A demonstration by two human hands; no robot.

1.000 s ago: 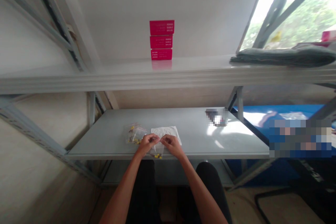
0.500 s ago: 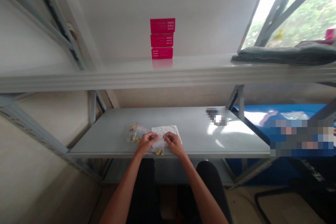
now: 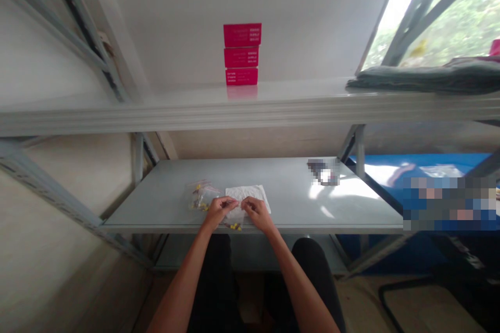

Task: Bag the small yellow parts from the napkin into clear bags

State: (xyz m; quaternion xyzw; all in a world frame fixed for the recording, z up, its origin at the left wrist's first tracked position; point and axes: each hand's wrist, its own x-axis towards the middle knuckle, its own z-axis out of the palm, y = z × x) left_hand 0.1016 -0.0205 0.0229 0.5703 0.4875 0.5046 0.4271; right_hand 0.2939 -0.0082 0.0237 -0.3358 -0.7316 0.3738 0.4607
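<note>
Less space than a moment ago separates the left hand (image 3: 219,211) and right hand (image 3: 257,212), whose fingertips seem to pinch the top of a clear plastic bag (image 3: 233,219) at the worktop's (image 3: 289,208) near edge; whether it is sealed, I cannot tell.

Window (image 3: 457,21) light at right; glare on shelf (image 3: 289,182); soft blur.

The grey shelf (image 3: 156,197) carries clear bags (image 3: 200,199), a white sheet (image 3: 247,192) — and a blurred item (image 3: 324,173).
</note>
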